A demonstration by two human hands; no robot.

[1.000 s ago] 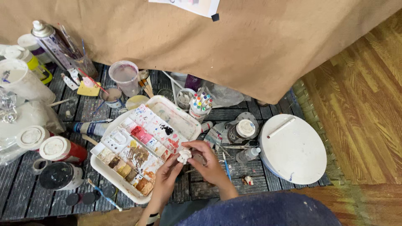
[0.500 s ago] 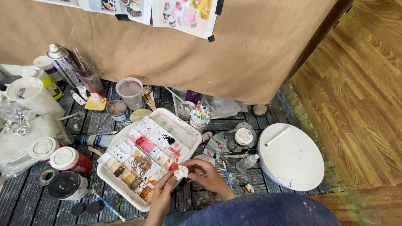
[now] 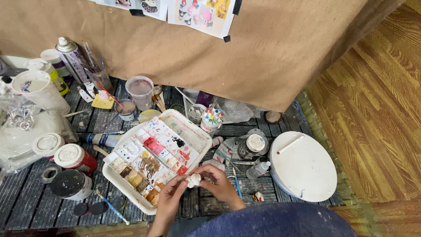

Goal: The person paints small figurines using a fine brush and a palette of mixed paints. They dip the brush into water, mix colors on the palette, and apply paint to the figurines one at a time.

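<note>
White and lumpy, a small clay figure (image 3: 193,179) sits pinched between the fingertips of both hands low in the view, just off the near right corner of the paint palette (image 3: 193,130). The left hand (image 3: 169,197) comes up from six o'clock with its fingers closed on the figure's left side; the right hand (image 3: 219,182) curls round it from four o'clock, fingers closed on the other side. A blue-clad knee (image 3: 280,221) fills the bottom edge. Beyond the hands, at eleven o'clock, the white palette tray lies slantwise on the dark slatted worktop (image 3: 26,202), its wells smeared with reds, browns and ochres. At three o'clock rests a round white board (image 3: 307,171), with a small lidded jar (image 3: 253,145) between it and the palette. At nine o'clock stand a red jar (image 3: 76,159) and a dark jar (image 3: 72,184), both capped. Farther off, at twelve o'clock, a cup of markers (image 3: 210,119) and a plastic cup of cloudy water (image 3: 140,92) stand before the brown paper backdrop (image 3: 280,57), with a spray can (image 3: 70,57) at ten o'clock.
</note>
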